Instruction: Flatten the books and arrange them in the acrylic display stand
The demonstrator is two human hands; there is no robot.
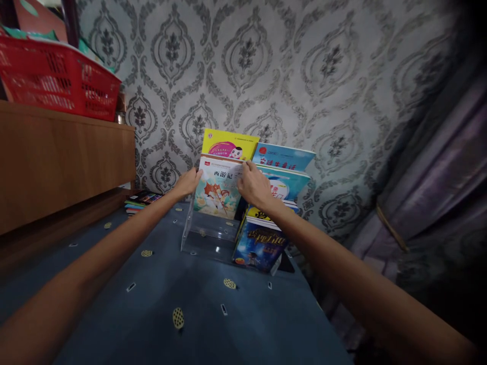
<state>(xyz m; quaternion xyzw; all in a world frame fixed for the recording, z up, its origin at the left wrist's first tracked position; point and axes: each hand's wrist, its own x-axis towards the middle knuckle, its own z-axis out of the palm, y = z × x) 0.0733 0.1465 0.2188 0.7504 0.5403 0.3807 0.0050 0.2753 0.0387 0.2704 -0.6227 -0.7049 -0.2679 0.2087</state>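
The illustrated book (217, 195) is gripped at its upper left edge by the closed fingers of the left hand (188, 182) and at its upper right corner by those of the right hand (253, 185). It is held upright in the left side of the clear acrylic rack (203, 238), directly before a yellow book (230, 143). The rack is set on the blue tablecloth (198, 314).

I count one clear rack (205, 238). On its left side are two books, the white book (216, 192) and a yellow book (228, 143); on its right side, at least four overlapping books (262, 243). One red basket (57, 76) sits far left of the rack.
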